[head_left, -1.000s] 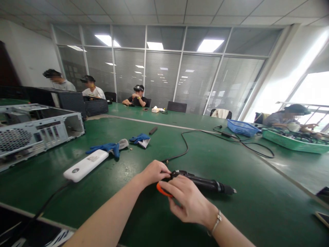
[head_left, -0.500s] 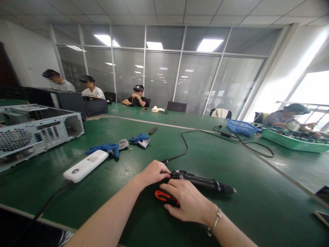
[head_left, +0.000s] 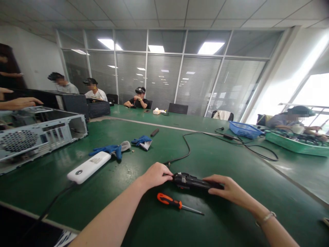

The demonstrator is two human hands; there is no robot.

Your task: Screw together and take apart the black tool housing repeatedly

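A black electric screwdriver point(head_left: 191, 181) lies on the green table point(head_left: 231, 212), its cord running off to the back. My left hand point(head_left: 155, 175) is closed on its cord end. My right hand point(head_left: 228, 190) grips its tip end, fingers curled over the barrel. An orange-handled screwdriver point(head_left: 177, 203) lies loose on the table just in front of the black tool, between my two arms, touched by neither hand.
An open computer case point(head_left: 38, 135) stands at the left, with another person's hand point(head_left: 20, 102) above it. A white power strip point(head_left: 88, 167) and blue gloves point(head_left: 113, 149) lie ahead left. Baskets point(head_left: 293, 142) and a black cable point(head_left: 244, 144) are at right. Several people sit around the table.
My right hand let go of the orange-handled screwdriver, which now lies on the table, and moved right onto the tip end of the black tool. The left hand stayed put.
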